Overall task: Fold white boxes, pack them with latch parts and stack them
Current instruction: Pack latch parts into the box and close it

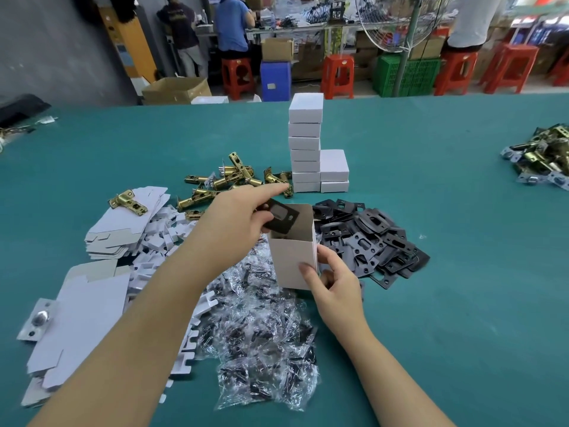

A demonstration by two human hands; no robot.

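Busy workshop, teal-covered counter (431, 303). Left hand (237, 220) fingers pinch a black metal strike plate (281, 217) over the open white cardboard box (292, 257), right hand (335, 285) fingers clamped round it. Plate could catch the rim and tip it.

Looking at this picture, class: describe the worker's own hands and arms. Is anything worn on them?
Both are bare. The left hand and right hand have no gloves, and no rings, watch or bracelet show. Both forearms are uncovered right down to the bottom edge of the picture, so no sleeve is seen. The nails that show are short and look unpainted.
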